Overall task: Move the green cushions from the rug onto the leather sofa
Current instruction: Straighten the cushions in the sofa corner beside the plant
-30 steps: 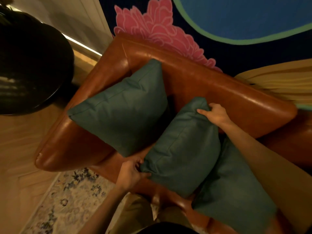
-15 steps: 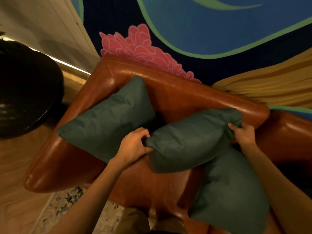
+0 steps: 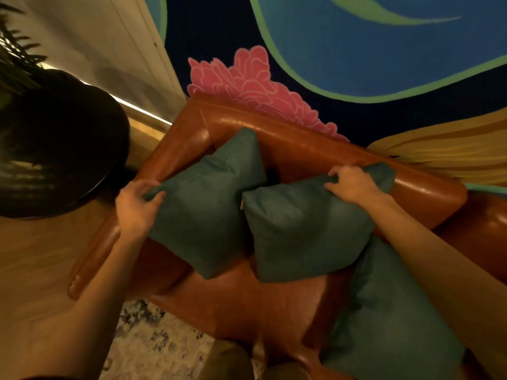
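Gripping a corner of the left cushion [image 3: 208,204], the left hand [image 3: 135,205] curls its fingers into the fabric beside the sofa [image 3: 301,152] arm. The right hand [image 3: 354,185] pinches the top edge of the middle cushion [image 3: 301,231], which leans on the backrest and touches the first. A third cushion [image 3: 392,311] lies on the seat under the right forearm. The rug [image 3: 153,349] shows below.

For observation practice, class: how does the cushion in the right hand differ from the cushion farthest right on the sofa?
The right hand grips the middle cushion by its top edge; no hand holds the right cushion. The middle cushion leans against the sofa back; the right cushion lies on the seat. Both are green.
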